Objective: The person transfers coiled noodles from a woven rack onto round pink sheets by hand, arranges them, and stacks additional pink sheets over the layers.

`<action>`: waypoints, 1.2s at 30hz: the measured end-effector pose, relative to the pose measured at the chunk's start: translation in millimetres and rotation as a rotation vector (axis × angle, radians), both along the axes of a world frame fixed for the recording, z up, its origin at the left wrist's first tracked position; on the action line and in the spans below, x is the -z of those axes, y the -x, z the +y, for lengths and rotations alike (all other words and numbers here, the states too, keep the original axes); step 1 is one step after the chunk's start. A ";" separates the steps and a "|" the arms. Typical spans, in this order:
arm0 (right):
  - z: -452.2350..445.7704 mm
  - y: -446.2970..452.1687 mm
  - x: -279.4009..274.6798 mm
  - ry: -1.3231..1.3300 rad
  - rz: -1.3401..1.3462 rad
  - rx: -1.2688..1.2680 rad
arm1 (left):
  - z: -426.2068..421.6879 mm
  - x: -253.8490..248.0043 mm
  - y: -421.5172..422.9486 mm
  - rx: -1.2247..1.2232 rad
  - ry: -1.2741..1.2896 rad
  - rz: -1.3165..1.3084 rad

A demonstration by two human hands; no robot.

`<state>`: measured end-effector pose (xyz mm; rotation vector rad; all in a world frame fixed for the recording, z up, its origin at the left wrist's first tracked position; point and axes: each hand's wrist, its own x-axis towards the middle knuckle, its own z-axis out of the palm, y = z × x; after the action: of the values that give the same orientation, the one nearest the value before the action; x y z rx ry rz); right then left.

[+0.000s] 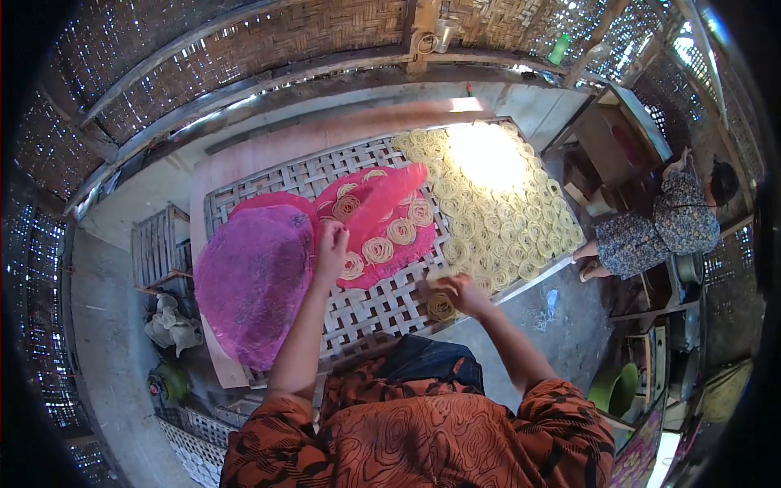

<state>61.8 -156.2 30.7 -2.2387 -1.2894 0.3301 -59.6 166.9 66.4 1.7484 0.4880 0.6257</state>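
Note:
My left hand (332, 254) is closed in a pinch at the near edge of a pink sheet (382, 199), part of which is lifted and folded over. Round coils of pale noodles (377, 250) lie on this sheet. My right hand (465, 294) is closed, with a pale, blurred noodle coil (438, 277) at its fingertips. Just below it, a darker noodle coil (440, 307) rests on the woven bamboo rack (358, 313). Many more coils (480, 236) cover the right part of the rack, some in bright sunlight.
A stack of pink and purple round sheets (256, 281) sits at the rack's left. At the right, another person (671, 220) in patterned clothes stands near a wooden cabinet (606, 138). A green gas cylinder (168, 382) and a slatted wooden stand (159, 248) are on the left.

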 end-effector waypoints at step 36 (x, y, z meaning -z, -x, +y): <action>346.9 -12.4 38.3 0.290 -0.629 -0.421 | 84.0 166.3 348.3 -1.147 0.562 -0.330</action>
<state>74.2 190.7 -7.6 -2.3882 -2.1738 -0.0633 -407.9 250.9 -99.9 0.6849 1.2939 1.3716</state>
